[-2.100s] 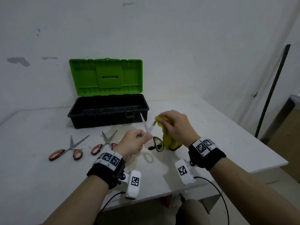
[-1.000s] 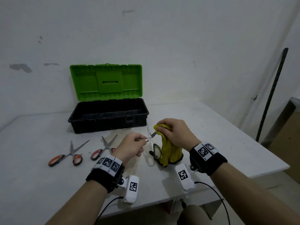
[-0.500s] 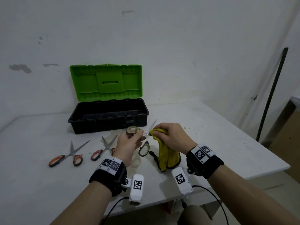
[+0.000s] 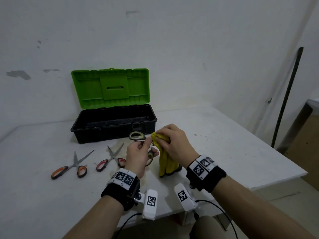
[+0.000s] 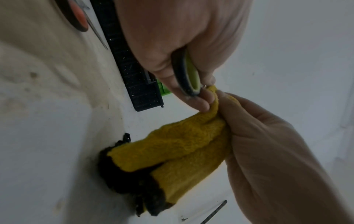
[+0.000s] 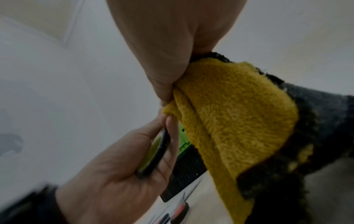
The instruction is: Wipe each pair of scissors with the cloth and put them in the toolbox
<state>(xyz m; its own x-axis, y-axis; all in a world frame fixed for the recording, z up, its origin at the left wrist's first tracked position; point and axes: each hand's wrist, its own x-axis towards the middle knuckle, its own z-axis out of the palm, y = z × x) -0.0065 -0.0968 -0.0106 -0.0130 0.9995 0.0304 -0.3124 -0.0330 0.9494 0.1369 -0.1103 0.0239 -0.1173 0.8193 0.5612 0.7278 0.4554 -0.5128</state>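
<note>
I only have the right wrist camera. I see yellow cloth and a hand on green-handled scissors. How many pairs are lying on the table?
Observer: Two, left of the left hand that holds the green-handled scissors: orange-handled scissors and red-handled scissors.
Operator: Is the toolbox lid up?
Observer: Yes, the green lid stands open behind the black toolbox.
Operator: Is the cloth off the table?
Observer: No. The right hand grips the cloth near its top, and its dark lower end reaches the table.
</note>
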